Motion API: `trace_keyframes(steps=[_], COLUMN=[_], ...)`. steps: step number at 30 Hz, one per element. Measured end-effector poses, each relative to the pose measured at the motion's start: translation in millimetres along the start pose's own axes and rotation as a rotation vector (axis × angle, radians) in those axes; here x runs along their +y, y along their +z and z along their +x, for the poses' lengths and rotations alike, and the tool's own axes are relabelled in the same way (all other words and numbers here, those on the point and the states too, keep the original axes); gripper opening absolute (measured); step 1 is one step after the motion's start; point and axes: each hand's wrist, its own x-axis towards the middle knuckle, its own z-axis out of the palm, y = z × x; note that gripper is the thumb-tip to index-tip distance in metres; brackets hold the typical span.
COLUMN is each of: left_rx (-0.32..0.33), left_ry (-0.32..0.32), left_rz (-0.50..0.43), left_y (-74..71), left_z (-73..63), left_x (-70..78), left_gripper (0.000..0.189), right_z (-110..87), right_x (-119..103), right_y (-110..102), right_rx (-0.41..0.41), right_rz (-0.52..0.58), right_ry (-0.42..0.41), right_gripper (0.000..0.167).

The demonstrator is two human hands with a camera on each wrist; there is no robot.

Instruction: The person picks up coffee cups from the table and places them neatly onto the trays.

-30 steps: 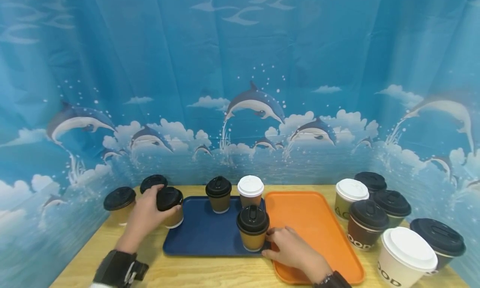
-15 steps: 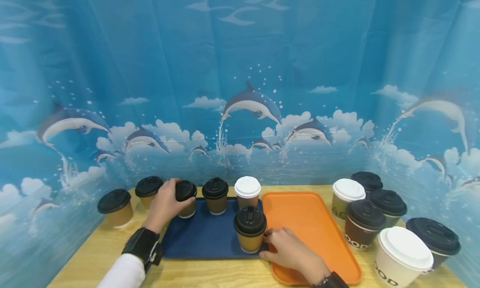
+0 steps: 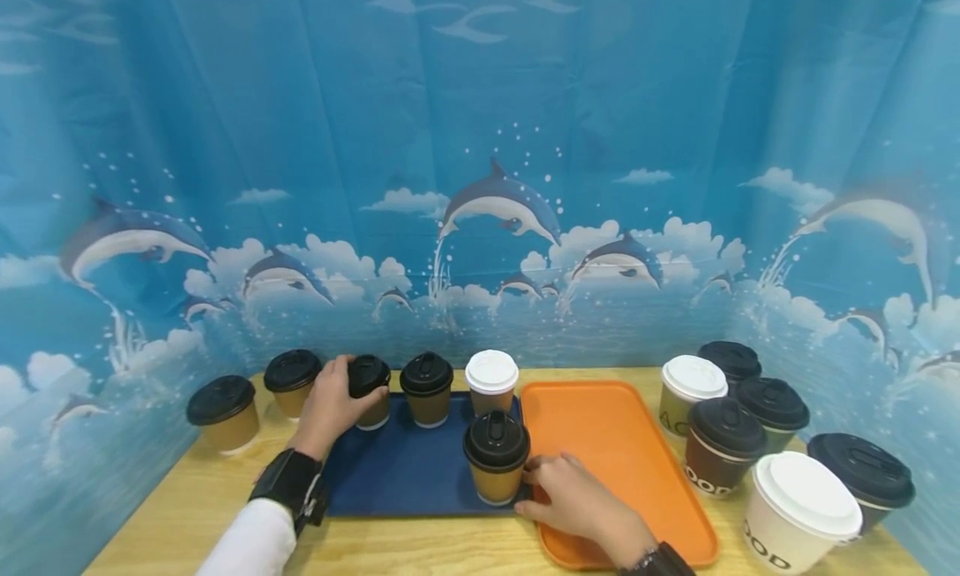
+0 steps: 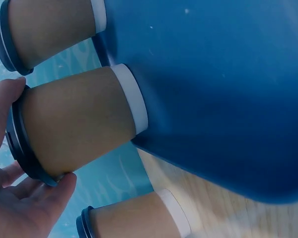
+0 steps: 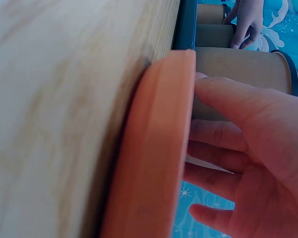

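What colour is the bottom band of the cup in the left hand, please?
The band is white, clearest in the left wrist view.

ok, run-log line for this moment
left hand: grips black-lidded brown cup at far-left corner of blue tray | right hand: over orange tray, beside front brown cup

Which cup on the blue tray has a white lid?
The back-right cup, just behind the front cup by the right hand. The front cup, the back-middle cup and the held cup in the left hand are black-lidded.

Table (image 3: 405,547) (wood, seemingly): blue tray (image 3: 405,476), orange tray (image 3: 592,443), lidded cups (image 3: 229,431) either side.
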Motion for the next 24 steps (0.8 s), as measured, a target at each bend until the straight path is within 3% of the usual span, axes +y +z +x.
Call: trace_keyframes(steps=[5, 17, 24], left_rx=[-0.002, -0.023, 0.017], left_ry=[0.009, 0.040, 0.086], left_rz=[-0.002, 0.092, 0.101], left_y=[0.9, 0.2, -3.2], left_z=[1.0, 0.2, -2.1], left_x=[-1.5, -6.1, -8.1], left_gripper=[0.083, 0.092, 0.092], right_z=[-0.2, 0.0, -0.4], right_x=[-1.2, -3.5, -1.1], right_y=[-0.1, -0.6, -1.2], right_rx=[-0.001, -0.003, -0.003], right_rz=[-0.004, -0.005, 0.003], right_ry=[0.005, -0.006, -0.007], right_gripper=[0.041, 0.039, 0.039])
